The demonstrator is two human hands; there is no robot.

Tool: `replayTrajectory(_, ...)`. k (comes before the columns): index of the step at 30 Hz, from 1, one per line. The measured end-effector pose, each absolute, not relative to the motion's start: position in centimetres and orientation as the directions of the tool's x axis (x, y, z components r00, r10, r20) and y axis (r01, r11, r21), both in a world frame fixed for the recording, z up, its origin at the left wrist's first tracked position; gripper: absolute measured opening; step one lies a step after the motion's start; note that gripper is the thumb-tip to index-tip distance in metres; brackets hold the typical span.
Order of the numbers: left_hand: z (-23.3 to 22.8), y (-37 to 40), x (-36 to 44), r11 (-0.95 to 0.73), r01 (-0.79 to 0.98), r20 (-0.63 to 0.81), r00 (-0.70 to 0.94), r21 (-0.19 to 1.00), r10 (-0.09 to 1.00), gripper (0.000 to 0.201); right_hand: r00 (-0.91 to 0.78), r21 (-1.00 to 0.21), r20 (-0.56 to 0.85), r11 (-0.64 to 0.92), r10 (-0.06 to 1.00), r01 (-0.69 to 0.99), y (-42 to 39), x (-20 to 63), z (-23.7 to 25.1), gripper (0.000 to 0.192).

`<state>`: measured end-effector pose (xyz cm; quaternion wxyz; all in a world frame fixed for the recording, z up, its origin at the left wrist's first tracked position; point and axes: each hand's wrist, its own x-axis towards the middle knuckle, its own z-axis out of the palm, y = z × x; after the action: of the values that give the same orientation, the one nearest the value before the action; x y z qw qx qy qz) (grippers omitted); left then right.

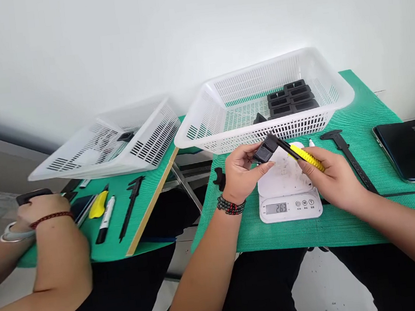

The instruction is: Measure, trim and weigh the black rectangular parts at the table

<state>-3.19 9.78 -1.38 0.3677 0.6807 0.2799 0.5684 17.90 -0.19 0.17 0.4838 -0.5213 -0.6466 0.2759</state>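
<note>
Above the kitchen scale, my left hand (pixel 244 169) grips a small black rectangular part (pixel 265 149) with a recess in it. My right hand (pixel 330 174) is closed round the yellow ribbed handle of a utility knife (pixel 306 156); its dark front end meets the black part's upper edge. Below both hands is the white scale (pixel 290 208), its display reading about 263, decimal point unclear. Dark crumbs are scattered on its pan (pixel 281 175).
Behind the scale stands a white basket (pixel 224 136) with several black parts (pixel 292 99). Right lie a black caliper (pixel 350 157) and a phone (pixel 411 151). At the left table a co-worker's hands (pixel 46 209) work beside another basket (pixel 144 152), a marker (pixel 105 219) and a caliper (pixel 131 208).
</note>
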Motion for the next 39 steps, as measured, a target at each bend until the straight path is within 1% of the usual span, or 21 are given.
replayTrajectory(2, -1.4, 9.8, -3.1, -0.575, -0.059, 0.574, 0.207, 0.816, 0.792, 0.044, -0.074, -0.834, 0.368, 0.364, 0.927, 0.414, -0.5, 17.7, 0.3, 0.024)
replayTrajectory(4, -1.4, 9.8, -3.1, -0.574, -0.072, 0.575, 0.213, 0.816, 0.790, 0.044, -0.113, -0.822, 0.368, 0.380, 0.923, 0.424, -0.6, 17.6, 0.3, 0.024)
replayTrajectory(6, -1.4, 9.7, -3.0, -0.568, -0.061, 0.567, 0.215, 0.821, 0.795, 0.046, -0.052, -0.834, 0.347, 0.333, 0.936, 0.440, -0.3, 17.8, 0.2, 0.023)
replayTrajectory(9, -1.4, 9.7, -2.9, -0.567, -0.058, 0.565, 0.216, 0.822, 0.796, 0.047, 0.115, -0.872, 0.310, 0.234, 0.944, 0.429, 0.7, 18.5, 0.0, 0.023)
replayTrajectory(12, -1.4, 9.9, -2.9, -0.576, -0.081, 0.580, 0.192, 0.813, 0.792, 0.047, 0.176, -0.900, 0.299, 0.216, 0.938, 0.378, 1.4, 19.0, -0.1, 0.025)
replayTrajectory(14, -1.4, 10.0, -2.9, -0.568, -0.086, 0.574, 0.170, 0.818, 0.801, 0.047, 0.138, -0.893, 0.328, 0.259, 0.935, 0.368, 1.3, 19.0, 0.0, 0.026)
replayTrajectory(18, -1.7, 10.0, -2.8, -0.539, -0.091, 0.545, 0.200, 0.837, 0.814, 0.047, -0.101, -0.797, 0.419, 0.418, 0.903, 0.435, 0.2, 18.2, 0.1, 0.026)
replayTrajectory(20, -1.8, 9.9, -2.8, -0.534, -0.118, 0.546, 0.226, 0.838, 0.807, 0.047, -0.124, -0.754, 0.415, 0.417, 0.901, 0.507, -0.1, 18.1, 0.2, 0.024)
replayTrajectory(23, -1.9, 9.8, -2.8, -0.528, -0.173, 0.556, 0.255, 0.831, 0.791, 0.045, 0.030, -0.745, 0.377, 0.284, 0.926, 0.603, 0.5, 18.8, 0.3, 0.026)
replayTrajectory(26, -1.8, 9.8, -2.9, -0.529, -0.210, 0.568, 0.259, 0.822, 0.781, 0.044, 0.183, -0.802, 0.328, 0.171, 0.927, 0.572, 1.7, 19.8, 0.2, 0.030)
replayTrajectory(28, -1.7, 9.9, -2.9, -0.525, -0.209, 0.564, 0.233, 0.825, 0.792, 0.046, 0.219, -0.832, 0.326, 0.170, 0.920, 0.527, 2.1, 20.1, 0.2, 0.030)
replayTrajectory(30, -1.7, 10.1, -2.9, -0.511, -0.194, 0.544, 0.200, 0.837, 0.815, 0.048, 0.189, -0.847, 0.336, 0.208, 0.923, 0.490, 1.9, 19.8, 0.1, 0.029)
replayTrajectory(35, -1.9, 10.4, -2.8, -0.492, -0.198, 0.524, 0.162, 0.848, 0.836, 0.055, -0.029, -0.842, 0.362, 0.340, 0.932, 0.418, 0.4, 18.3, 0.0, 0.025)
replayTrajectory(39, -1.8, 10.4, -2.7, -0.500, -0.175, 0.526, 0.181, 0.848, 0.831, 0.059, -0.063, -0.854, 0.351, 0.347, 0.934, 0.388, 0.1, 17.9, -0.2, 0.024)
